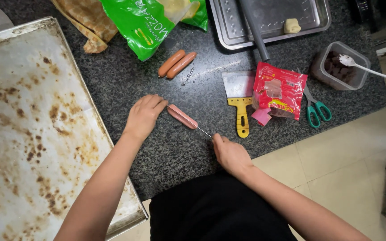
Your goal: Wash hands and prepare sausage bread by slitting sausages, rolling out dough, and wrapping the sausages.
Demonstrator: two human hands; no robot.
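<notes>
- Tray [27, 116]: a big stained metal sheet fills the left of the frame, lying on the speckled dark counter [126, 85]; it looks stiff and heavy.
- Green bag [139, 22], top centre: a soft plastic pouch, lying partly open.
- Red packet [278, 91], right of centre: a light, crinkly wrapper lying over the blade of a yellow-handled scraper [241, 105], with green scissors [318, 111] just beside it.
- Left hand [143, 115], centre: it rests flat on the counter, fingertips touching the upper-left end of the sausage [182, 117], steadying it.
- Right hand [229, 152], lower centre: it is closed around the near end of a skewer [203, 131].
- Sausage: it lies mid-frame on a slant, pink and smooth, with the skewer running along its length; whether the skewer runs through it cannot be told. It is probably soft, light and a little slick, so it is best pinned at the ends, not squeezed in the middle.
- Two more sausages [177, 64] lie side by side, touching, above it.
- Skewer: it is thin and stiff, likely sharp at the tip.
</notes>
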